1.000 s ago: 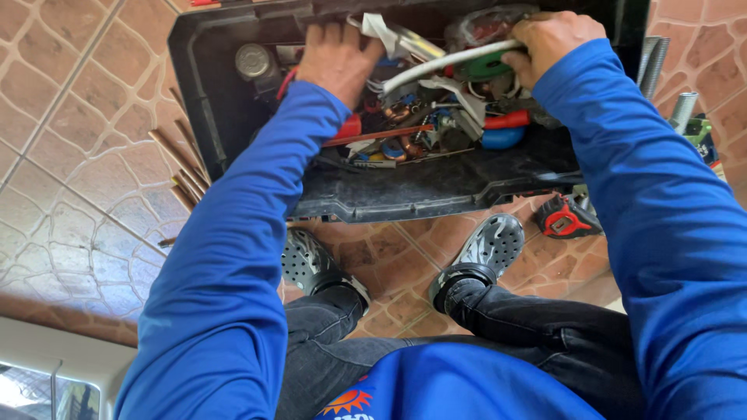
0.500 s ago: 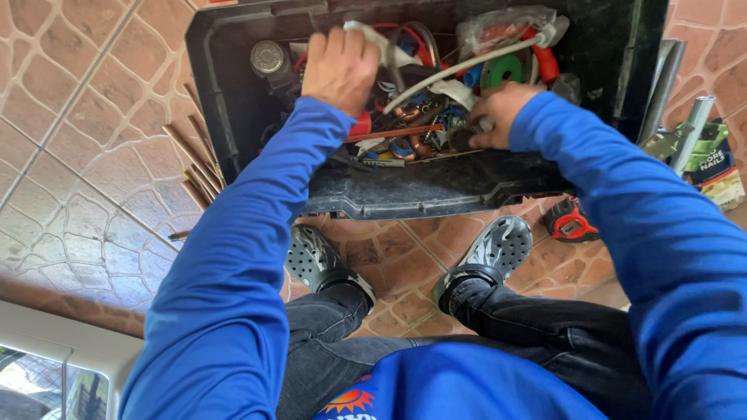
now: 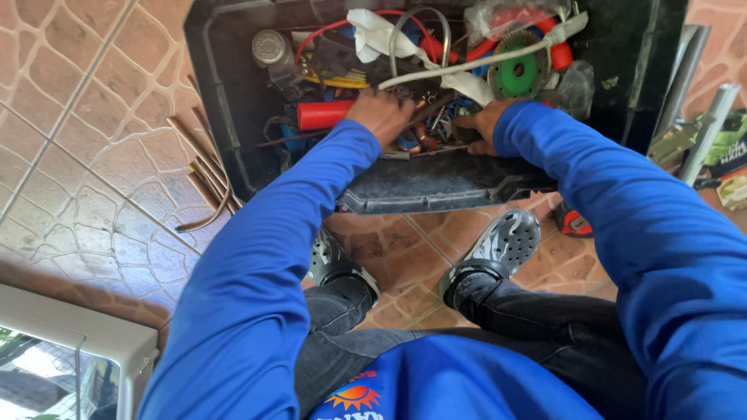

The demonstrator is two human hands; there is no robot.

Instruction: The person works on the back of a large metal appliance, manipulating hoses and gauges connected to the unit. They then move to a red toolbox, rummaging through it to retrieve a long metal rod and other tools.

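Observation:
A black plastic tool bin [image 3: 226,117] stands on the tiled floor, full of cluttered tools and wires. My left hand [image 3: 381,113] reaches into its near part, fingers down among small metal parts beside a red cylinder [image 3: 323,114]. My right hand [image 3: 478,128] is close to it on the right, fingers curled into the same clutter near the bin's front wall; what it grips is hidden. Above the hands lie a green cutting disc [image 3: 519,74], a white cable [image 3: 467,66] and a white cloth [image 3: 373,31].
Copper tubes [image 3: 206,167] lie on the floor left of the bin. A red and black tape measure [image 3: 576,223] and metal bars [image 3: 704,117] lie to the right. My two shoes [image 3: 498,249] stand in front of the bin. A white appliance corner [image 3: 78,342] sits lower left.
Both hands have drawn down from the bin's far side to its near front part, and now sit close together among small parts. The view has also shifted.

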